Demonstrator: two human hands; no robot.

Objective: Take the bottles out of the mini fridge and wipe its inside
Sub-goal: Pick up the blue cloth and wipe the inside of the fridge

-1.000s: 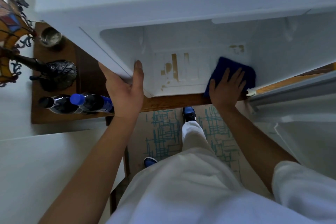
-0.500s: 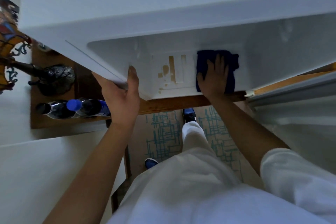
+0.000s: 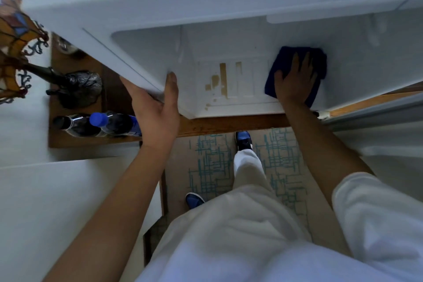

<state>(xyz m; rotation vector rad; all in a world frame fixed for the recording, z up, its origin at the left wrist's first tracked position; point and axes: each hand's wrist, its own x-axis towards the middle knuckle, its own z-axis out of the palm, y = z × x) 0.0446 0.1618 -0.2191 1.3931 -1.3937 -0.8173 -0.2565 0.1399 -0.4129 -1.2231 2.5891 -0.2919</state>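
Note:
The white mini fridge point(image 3: 160, 7) stands open below me, no bottles inside. Its floor point(image 3: 247, 103) carries brown stains point(image 3: 223, 79) left of centre. My right hand point(image 3: 294, 81) presses flat on a dark blue cloth point(image 3: 318, 59) on the right part of the fridge floor. My left hand point(image 3: 158, 107) grips the fridge's left front edge, thumb inside. Two dark bottles stand on the wooden table to the left, one with a black cap point(image 3: 75, 125), one with a blue cap point(image 3: 114, 122).
A stained-glass lamp point(image 3: 13, 36) with a dark metal base point(image 3: 77, 87) stands on the wooden table point(image 3: 68, 142) at left. The open fridge door point(image 3: 377, 117) reaches out at right. A patterned rug point(image 3: 212, 167) lies under my feet.
My right hand slid the blue cloth from the right to the middle of the fridge floor, then back to the right. The left hand kept its hold on the fridge edge.

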